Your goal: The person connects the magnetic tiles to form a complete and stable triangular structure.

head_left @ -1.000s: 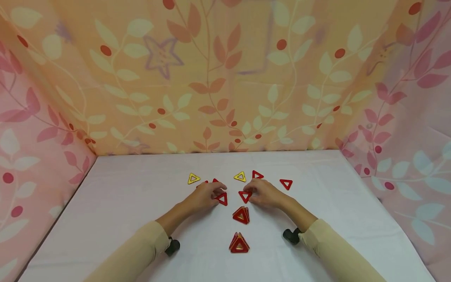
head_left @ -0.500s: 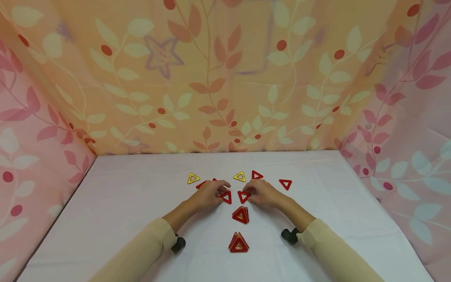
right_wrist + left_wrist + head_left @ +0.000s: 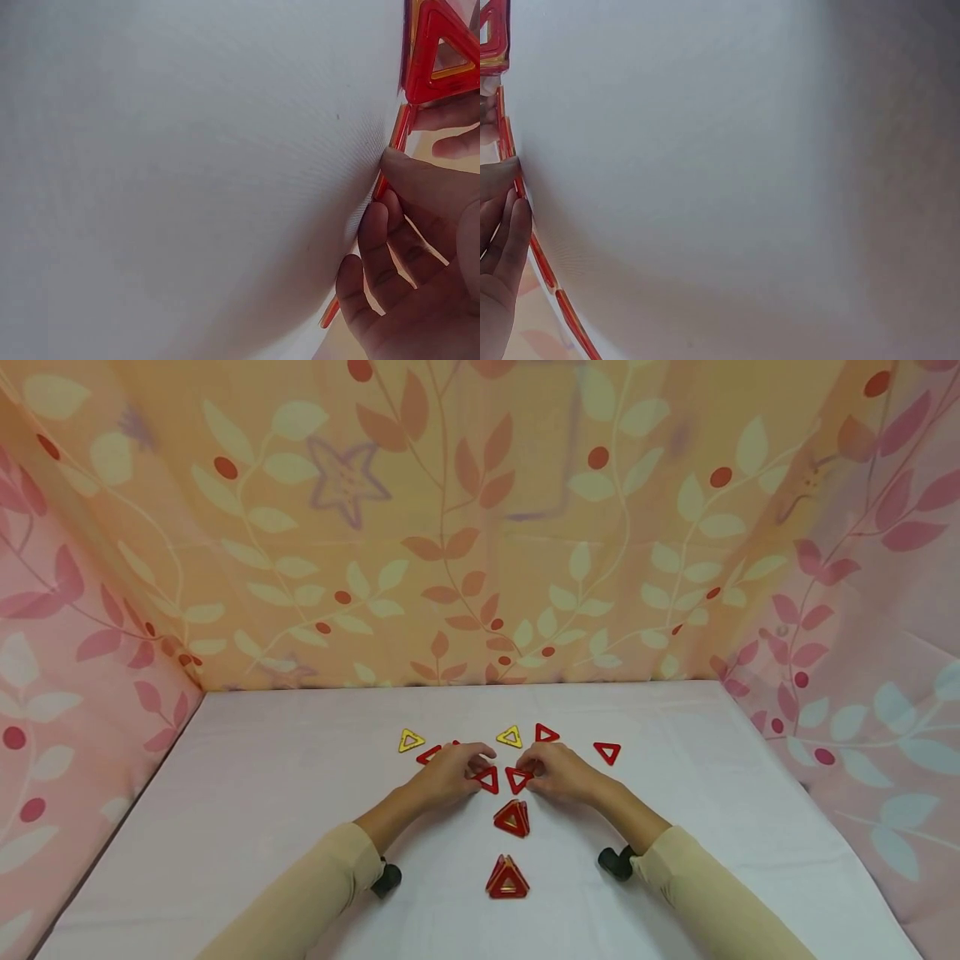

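Observation:
My left hand point(image 3: 450, 775) pinches a flat red triangular magnetic tile point(image 3: 495, 780) low over the white tabletop. Just to its right, my right hand point(image 3: 564, 773) pinches a second red triangular tile point(image 3: 511, 779). A narrow gap separates the two tiles in the head view. In the right wrist view, the thumb and fingers press on the edges of the red tile point(image 3: 400, 139). Directly in front of the hands sits a small pyramid point(image 3: 512, 820) of red tiles. Nearer the person stands another red pyramid point(image 3: 507, 887). Part of each held tile is hidden by fingers.
Behind the hands lie a yellow triangular tile point(image 3: 411, 748) at left and another yellow tile point(image 3: 512, 744) at centre. A red tile point(image 3: 537, 734) and another red tile point(image 3: 607, 745) lie rightward. More red tiles are partly behind the left hand. Patterned cloth surrounds the table.
My left hand has slid right with its red tile, narrowing the gap to the other tile. The right hand and both pyramids stay nearly still.

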The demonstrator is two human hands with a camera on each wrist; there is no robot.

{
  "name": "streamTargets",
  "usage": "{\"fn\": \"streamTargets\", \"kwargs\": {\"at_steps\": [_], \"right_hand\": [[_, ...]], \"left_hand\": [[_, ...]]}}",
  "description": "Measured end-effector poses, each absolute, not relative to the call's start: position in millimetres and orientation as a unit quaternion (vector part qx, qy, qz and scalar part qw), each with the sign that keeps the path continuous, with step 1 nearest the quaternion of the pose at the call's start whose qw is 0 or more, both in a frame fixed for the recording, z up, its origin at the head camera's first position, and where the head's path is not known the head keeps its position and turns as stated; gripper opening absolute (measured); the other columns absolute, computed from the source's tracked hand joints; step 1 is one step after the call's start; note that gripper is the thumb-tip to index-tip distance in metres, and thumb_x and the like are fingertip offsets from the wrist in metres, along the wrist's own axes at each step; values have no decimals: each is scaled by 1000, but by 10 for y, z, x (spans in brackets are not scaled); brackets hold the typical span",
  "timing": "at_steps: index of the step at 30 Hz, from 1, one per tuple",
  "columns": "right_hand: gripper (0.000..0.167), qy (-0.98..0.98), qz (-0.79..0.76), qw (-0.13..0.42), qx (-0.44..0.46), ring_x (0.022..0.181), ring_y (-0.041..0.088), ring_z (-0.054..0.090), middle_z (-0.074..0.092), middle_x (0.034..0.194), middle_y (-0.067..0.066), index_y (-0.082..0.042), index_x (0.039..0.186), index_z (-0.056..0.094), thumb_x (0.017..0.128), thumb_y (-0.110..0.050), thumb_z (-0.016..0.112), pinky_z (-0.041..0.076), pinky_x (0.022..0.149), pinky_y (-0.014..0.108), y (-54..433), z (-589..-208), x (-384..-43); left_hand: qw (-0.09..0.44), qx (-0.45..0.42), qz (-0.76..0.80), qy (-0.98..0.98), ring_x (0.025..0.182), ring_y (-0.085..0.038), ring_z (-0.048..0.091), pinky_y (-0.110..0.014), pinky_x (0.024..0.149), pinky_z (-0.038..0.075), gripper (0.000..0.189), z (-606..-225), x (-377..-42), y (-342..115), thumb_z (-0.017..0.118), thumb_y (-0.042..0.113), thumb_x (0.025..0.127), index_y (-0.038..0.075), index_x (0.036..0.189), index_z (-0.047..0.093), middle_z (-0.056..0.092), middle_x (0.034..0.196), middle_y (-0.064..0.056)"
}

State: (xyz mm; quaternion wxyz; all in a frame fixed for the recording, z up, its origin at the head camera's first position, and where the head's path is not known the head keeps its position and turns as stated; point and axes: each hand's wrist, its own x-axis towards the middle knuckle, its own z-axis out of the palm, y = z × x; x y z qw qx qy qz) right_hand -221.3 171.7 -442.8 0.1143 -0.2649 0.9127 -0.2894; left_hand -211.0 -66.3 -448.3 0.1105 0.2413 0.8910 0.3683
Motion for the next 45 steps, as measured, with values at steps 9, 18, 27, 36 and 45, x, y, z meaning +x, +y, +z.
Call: {"fn": "streamTargets", "kwargs": {"at_steps": [9, 18, 27, 36, 45], "right_hand": [[25, 911, -289, 99, -276, 87, 14, 60, 69, 99, 1, -5, 108, 72, 83, -2, 77, 53, 81, 31, 1736, -4447, -2213], [24, 913, -286, 110, -271, 86, 13, 60, 69, 100, 1, -5, 108, 72, 84, -2, 76, 53, 80, 31, 1728, -4441, -2212], [23, 913, -290, 105, -268, 85, 12, 59, 69, 98, -1, -5, 106, 72, 84, -2, 76, 52, 78, 28, 1713, -4434, -2236], [21, 912, -289, 112, -267, 83, 13, 58, 69, 96, 0, -4, 105, 72, 85, -1, 76, 52, 77, 28, 1695, -4394, -2218], [18, 914, -286, 114, -264, 81, 13, 57, 68, 93, -1, -5, 102, 72, 85, -1, 75, 51, 75, 27, 1692, -4407, -2223]], "left_hand": [[117, 245, 370, 888, 109, -18, 65, -31, 92, 54, 46, -4474, -2131, -608, 75, 1, 87, 9, 130, 61, 70, 119, -5], [117, 245, 359, 893, 101, -15, 65, -27, 87, 54, 47, -4485, -2149, -580, 76, 2, 86, 10, 130, 61, 70, 113, -4], [110, 250, 357, 893, 97, -15, 63, -28, 88, 54, 47, -4459, -2154, -568, 75, 0, 86, 10, 130, 61, 69, 107, -4], [115, 254, 354, 893, 97, -15, 62, -27, 87, 54, 51, -4468, -2160, -548, 73, 2, 88, 12, 134, 54, 67, 107, -3], [110, 255, 376, 884, 97, -15, 64, -28, 87, 55, 51, -4439, -2141, -559, 72, 3, 90, 12, 136, 52, 69, 109, -3]]}}
